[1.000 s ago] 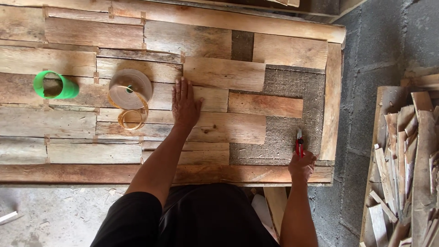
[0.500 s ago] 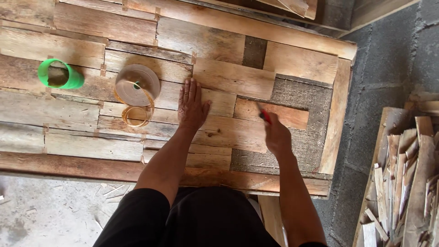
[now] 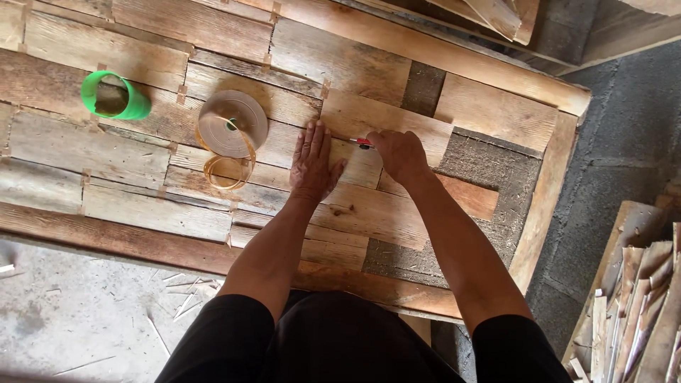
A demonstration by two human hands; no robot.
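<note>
The left hand (image 3: 313,162) is laid flat, fingers released and together, on a short plank (image 3: 369,138) of the wooden panel (image 3: 496,60); nothing is grasped by it. Its spot on the panel is kept from the earlier frames, just right of the tape roll (image 3: 232,124).

The right hand (image 3: 401,154) is clenched around a red-handled tool (image 3: 363,142), whose tip is seen poking out toward the left hand, touching the plank's surface just beside the left fingertips. What kind of tool it is cannot be told. A second ago this hand was held at the panel's near edge, well right of the tape roll, with the tool upright; half a second ago it was brought over the panel's right part; now it is placed next to the left hand, the tool lying roughly level.

The tape roll, brown with a loose amber loop (image 3: 228,169) hanging below it, is unmoved on the panel. A green cup (image 3: 113,97) lies on its side further left of the roll, also unmoved. A bare dark patch (image 3: 496,170) of the panel is seen well right of the roll, beyond the right hand. A stack of wood strips (image 3: 642,305) is seen far right of the roll, on the floor.
</note>
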